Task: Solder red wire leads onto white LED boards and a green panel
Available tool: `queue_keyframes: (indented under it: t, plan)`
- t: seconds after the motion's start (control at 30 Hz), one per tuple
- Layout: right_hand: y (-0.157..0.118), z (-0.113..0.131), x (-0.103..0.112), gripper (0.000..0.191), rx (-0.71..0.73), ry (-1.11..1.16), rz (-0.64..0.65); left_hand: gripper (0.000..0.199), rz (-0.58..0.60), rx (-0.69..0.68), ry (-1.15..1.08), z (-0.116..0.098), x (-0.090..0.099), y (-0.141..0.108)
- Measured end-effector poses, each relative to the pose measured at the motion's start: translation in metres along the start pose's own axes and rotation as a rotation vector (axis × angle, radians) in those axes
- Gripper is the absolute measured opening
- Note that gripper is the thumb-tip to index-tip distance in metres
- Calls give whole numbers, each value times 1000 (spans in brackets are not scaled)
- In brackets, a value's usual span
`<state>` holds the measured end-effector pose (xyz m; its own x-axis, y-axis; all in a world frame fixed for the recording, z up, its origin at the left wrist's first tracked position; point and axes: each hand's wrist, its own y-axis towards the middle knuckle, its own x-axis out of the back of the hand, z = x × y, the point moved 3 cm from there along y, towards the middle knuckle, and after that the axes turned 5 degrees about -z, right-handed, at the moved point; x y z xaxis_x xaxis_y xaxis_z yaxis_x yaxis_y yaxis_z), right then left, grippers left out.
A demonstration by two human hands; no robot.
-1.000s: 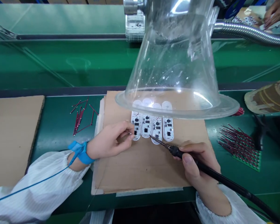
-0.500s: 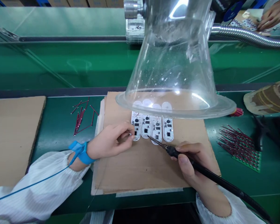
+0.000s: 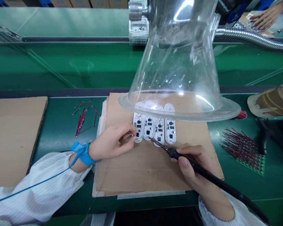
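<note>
Several white circuit boards (image 3: 170,131) lie side by side on a cardboard sheet (image 3: 141,172), their upper ends seen through a clear hood. My left hand (image 3: 116,139), with a blue wrist strap (image 3: 83,153), pinches a thin, silvery wire-like piece at the leftmost board. My right hand (image 3: 194,160) is closed around a black soldering iron (image 3: 208,174). The iron's tip is at the lower end of the second board from the left, touching or just above it.
A clear fume hood (image 3: 176,69) hangs over the boards. Dark red wires (image 3: 81,122) lie left. At right are more wires on a green board (image 3: 252,160), black pliers (image 3: 263,135) and a brown roll (image 3: 273,100). Another person's hand (image 3: 266,18) shows top right.
The view has shifted slightly. Both my hands and the iron keep nearly the same place over the boards. The other person's hand has moved left and spread flatter.
</note>
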<state>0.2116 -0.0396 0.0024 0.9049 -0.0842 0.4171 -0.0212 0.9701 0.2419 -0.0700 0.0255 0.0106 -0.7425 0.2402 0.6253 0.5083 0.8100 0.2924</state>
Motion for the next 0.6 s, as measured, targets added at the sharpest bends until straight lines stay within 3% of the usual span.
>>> queue_keyframes:
  t: [0.17, 0.6]
  plan:
    - [-3, -4, 3, 16, 4, 92, -25, 11, -21, -24, -6, -1, 0, 0]
    - [-6, -6, 0, 19, 5, 29, 34, 10, -29, -28, 41, -2, 0, 2]
